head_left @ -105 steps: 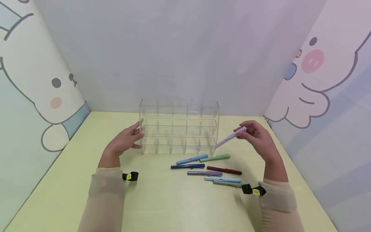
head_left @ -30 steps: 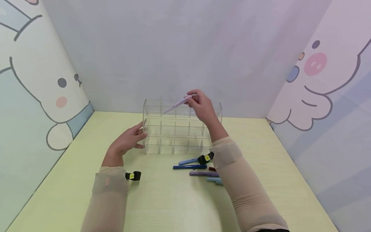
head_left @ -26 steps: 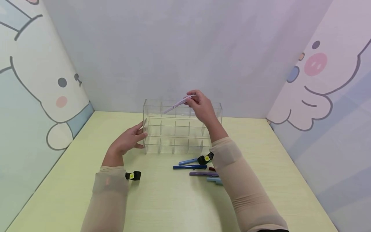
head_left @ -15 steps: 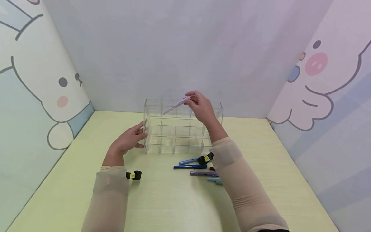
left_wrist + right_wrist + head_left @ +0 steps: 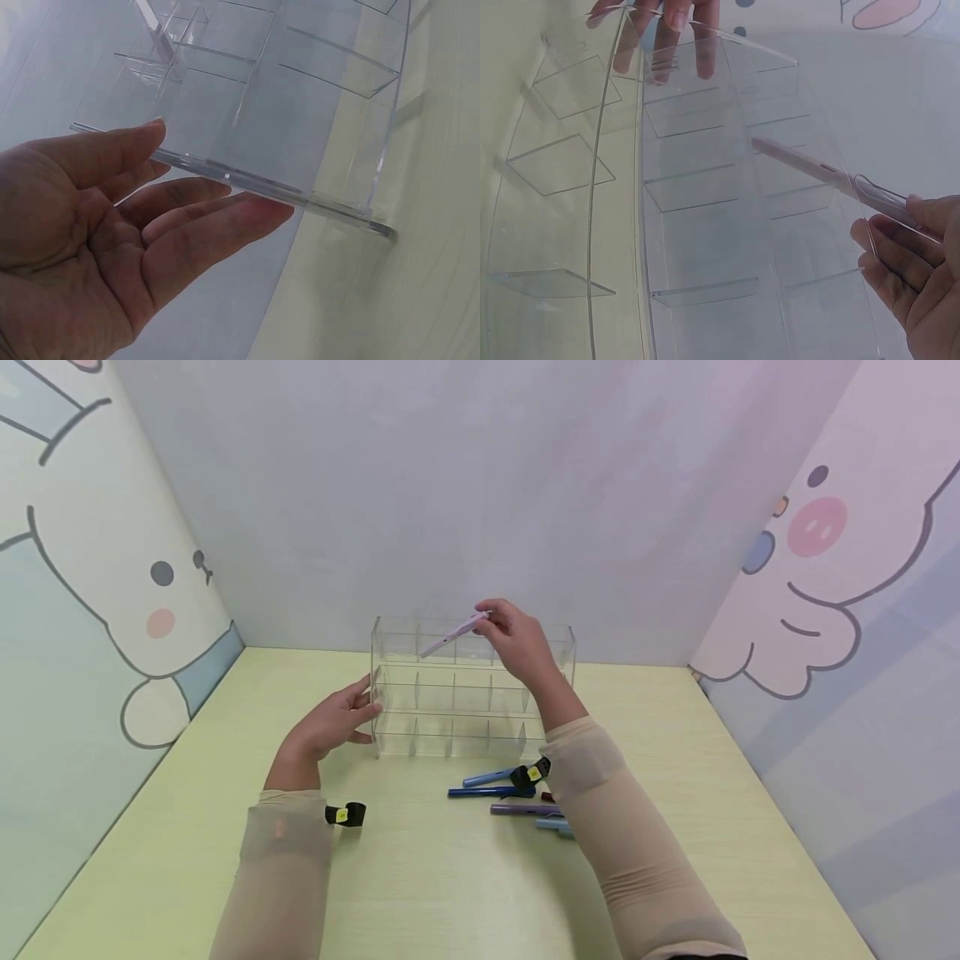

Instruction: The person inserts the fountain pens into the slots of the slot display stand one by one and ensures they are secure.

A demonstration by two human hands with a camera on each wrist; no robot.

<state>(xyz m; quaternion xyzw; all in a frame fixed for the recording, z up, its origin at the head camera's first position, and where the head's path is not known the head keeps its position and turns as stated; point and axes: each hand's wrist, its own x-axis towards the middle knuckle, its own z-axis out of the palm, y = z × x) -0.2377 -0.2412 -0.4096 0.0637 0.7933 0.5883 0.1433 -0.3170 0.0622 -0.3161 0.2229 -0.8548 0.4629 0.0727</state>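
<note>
Pinching slim, tilted pale-lilac pen [image 5: 453,635] w/ R hand [image 5: 519,642], L hand [image 5: 327,725] gripping clear rack [image 5: 472,698].

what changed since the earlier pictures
The right hand has carried the pale purple pen up and leftward, from right of the clear rack to its top row. Nothing newly gripped or let go. The left hand still holds the rack's left side; the visible loose pens lie as before.

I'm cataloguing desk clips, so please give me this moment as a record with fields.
Organizer: clear, three divided tiers, standing on the table
Left hand: touches the organizer's left side
Right hand: pinches a lilac pen
Pen pose: tilted, by the top tier; contact unclear
On table: light blue pen, dark blue pen, purple pen
Other pens: partly hidden by the right sleeve
</note>
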